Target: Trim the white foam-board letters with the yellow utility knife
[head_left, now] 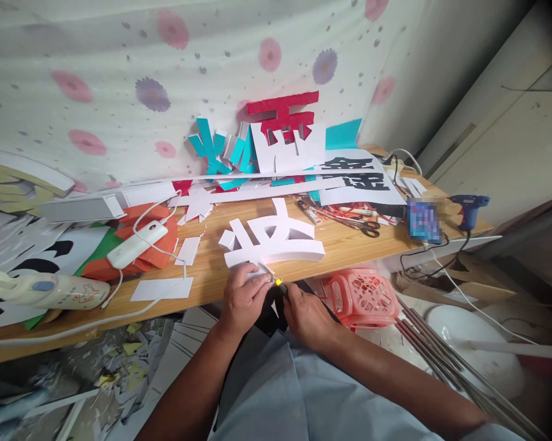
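Observation:
Near the table's front edge, my left hand (244, 293) is closed, its fingers pinching a white foam-board edge at the lower side of a white raised character (276, 248). My right hand (309, 315) is wrapped round a slim knife-like tool (279, 283) with a yellow collar and dark handle. Its thin metal tip points up and left, next to my left fingertips; whether it touches the board I cannot tell. The white character lies on the table just beyond both hands, with thick side walls. A small white block (226, 239) sits at its left.
Scissors (371, 228) and orange scraps lie behind right, then a blue glue gun (470, 211). A white power strip (136, 244) and cable cross the left side. Red and teal characters (282, 113) lean at the back. A pink plastic stool (362, 297) stands below the table's edge.

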`<action>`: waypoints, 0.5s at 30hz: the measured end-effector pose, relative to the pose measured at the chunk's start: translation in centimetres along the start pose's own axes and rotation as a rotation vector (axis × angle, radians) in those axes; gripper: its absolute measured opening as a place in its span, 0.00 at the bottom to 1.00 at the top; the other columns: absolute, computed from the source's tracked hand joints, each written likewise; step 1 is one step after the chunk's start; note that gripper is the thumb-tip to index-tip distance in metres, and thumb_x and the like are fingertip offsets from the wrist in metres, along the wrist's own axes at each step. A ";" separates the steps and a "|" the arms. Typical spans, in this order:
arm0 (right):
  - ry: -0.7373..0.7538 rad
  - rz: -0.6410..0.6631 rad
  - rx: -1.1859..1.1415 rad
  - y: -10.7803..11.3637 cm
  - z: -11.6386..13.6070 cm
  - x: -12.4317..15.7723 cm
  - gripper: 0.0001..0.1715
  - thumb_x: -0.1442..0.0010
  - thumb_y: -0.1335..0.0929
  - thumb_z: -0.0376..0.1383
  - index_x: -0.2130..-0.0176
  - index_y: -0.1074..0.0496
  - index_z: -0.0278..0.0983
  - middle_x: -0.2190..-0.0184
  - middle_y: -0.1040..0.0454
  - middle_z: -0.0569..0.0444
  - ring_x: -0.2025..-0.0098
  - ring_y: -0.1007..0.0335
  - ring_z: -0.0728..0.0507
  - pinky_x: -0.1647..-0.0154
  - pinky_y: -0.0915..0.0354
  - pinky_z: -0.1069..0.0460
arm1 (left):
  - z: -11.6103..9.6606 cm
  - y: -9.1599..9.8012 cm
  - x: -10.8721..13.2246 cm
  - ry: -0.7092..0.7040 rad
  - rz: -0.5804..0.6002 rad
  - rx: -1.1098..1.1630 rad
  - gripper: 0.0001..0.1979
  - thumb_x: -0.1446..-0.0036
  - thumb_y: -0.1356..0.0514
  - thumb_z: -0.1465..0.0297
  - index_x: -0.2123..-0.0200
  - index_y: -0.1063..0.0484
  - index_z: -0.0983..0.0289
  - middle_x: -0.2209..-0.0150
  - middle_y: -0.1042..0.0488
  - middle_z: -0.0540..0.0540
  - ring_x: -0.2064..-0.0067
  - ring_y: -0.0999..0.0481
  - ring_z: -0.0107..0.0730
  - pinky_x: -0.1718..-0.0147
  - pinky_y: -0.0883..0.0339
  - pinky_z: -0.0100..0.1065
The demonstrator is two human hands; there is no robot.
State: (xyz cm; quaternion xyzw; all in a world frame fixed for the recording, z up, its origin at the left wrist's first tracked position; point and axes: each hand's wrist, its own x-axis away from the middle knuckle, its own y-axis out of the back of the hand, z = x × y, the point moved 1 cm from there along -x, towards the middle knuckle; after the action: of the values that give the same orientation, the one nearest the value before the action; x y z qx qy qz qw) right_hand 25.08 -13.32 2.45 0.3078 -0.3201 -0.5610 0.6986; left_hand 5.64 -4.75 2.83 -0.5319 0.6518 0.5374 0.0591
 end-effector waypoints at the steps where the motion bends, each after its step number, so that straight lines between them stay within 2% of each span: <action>1: 0.002 -0.002 -0.001 -0.1 -0.1 0.0 0.21 0.25 0.39 0.28 0.36 0.34 0.31 0.48 0.16 0.39 0.51 0.15 0.36 0.52 0.27 0.48 | 0.0 0.0 0.0 0.003 0.001 0.002 0.09 0.31 0.31 0.72 0.50 0.15 0.57 0.49 0.23 0.59 0.47 0.19 0.43 0.46 0.20 0.45; 8: 0.019 -0.021 -0.029 -0.6 -0.8 0.7 0.25 0.25 0.39 0.29 0.33 0.35 0.30 0.44 0.17 0.37 0.47 0.16 0.35 0.47 0.26 0.46 | 0.3 -0.1 0.2 0.001 0.005 -0.002 0.10 0.31 0.31 0.73 0.49 0.15 0.57 0.48 0.24 0.59 0.47 0.19 0.44 0.46 0.20 0.45; 12: 0.023 -0.013 -0.036 -0.7 -0.9 0.6 0.24 0.25 0.39 0.29 0.33 0.35 0.30 0.46 0.17 0.38 0.49 0.16 0.35 0.49 0.27 0.46 | 0.4 -0.1 0.3 -0.010 0.007 -0.025 0.10 0.31 0.31 0.73 0.50 0.15 0.56 0.47 0.24 0.59 0.45 0.19 0.45 0.46 0.20 0.46; 15: 0.016 -0.002 -0.039 -0.5 -0.9 0.2 0.21 0.26 0.38 0.29 0.37 0.33 0.31 0.49 0.16 0.40 0.51 0.16 0.36 0.52 0.28 0.48 | 0.5 -0.1 0.3 -0.008 0.012 -0.021 0.10 0.31 0.31 0.73 0.49 0.15 0.56 0.47 0.24 0.59 0.45 0.19 0.44 0.45 0.20 0.46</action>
State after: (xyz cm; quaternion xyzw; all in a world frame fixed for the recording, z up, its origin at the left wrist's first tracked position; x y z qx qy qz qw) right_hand 25.51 -13.56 1.56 0.2987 -0.3032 -0.5655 0.7065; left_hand 5.32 -4.56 2.35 -0.5265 0.6489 0.5467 0.0531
